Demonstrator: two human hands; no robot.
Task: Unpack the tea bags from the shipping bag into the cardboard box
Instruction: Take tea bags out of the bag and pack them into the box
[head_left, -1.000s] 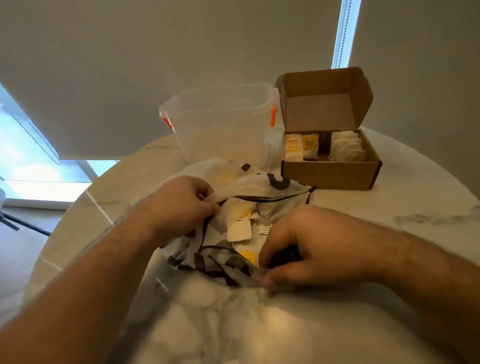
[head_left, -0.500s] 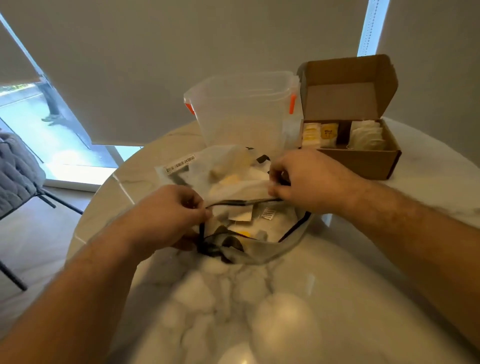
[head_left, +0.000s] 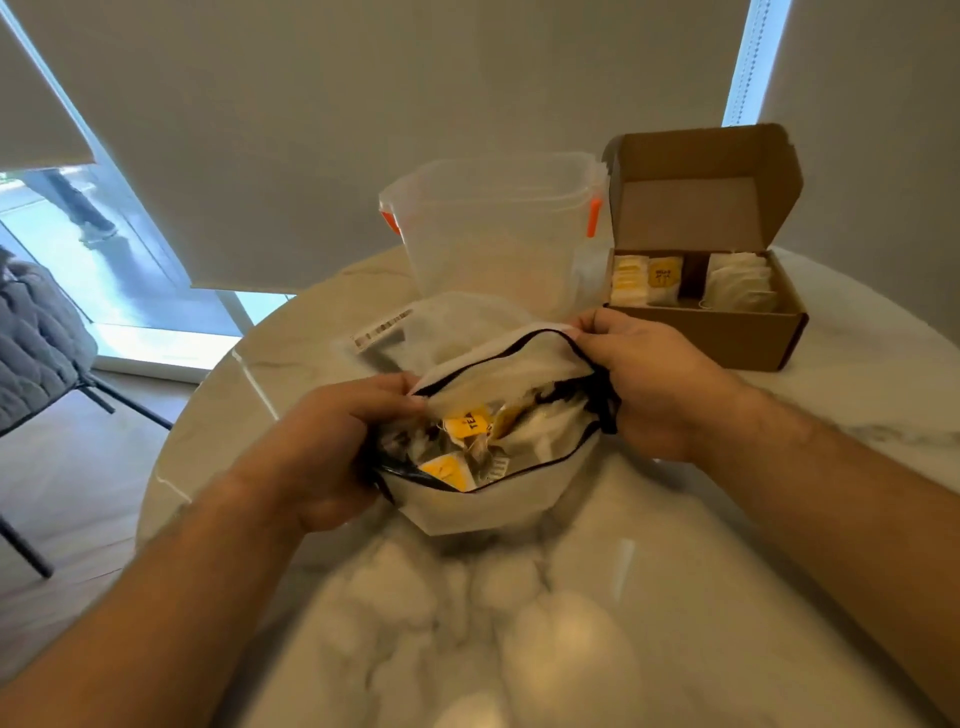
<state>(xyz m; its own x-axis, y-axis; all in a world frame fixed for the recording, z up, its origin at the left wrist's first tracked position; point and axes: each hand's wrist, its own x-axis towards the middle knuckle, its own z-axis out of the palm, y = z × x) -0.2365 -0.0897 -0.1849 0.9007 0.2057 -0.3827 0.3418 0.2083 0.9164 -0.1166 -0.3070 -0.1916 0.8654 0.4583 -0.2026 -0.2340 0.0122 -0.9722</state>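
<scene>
The white shipping bag (head_left: 488, 501) with a black-edged mouth lies in the middle of the round marble table, its mouth pulled wide. My left hand (head_left: 317, 452) grips the bag's left rim and my right hand (head_left: 649, 384) grips its right rim. Inside lie several tea bags (head_left: 467, 423) with yellow tags. The cardboard box (head_left: 727, 332) stands at the back right with its lid up; a few tea bags (head_left: 740, 283) stand in it.
A clear plastic container (head_left: 493, 234) with orange clips stands behind the bag, left of the box. A flat clear plastic sleeve with a barcode label (head_left: 382, 328) lies under the bag's far side. A grey chair (head_left: 36, 343) stands off the table's left edge.
Both hands have spread the bag's mouth wider; my right hand moved from the near rim to the far right rim. The tea bags inside now show plainly.
</scene>
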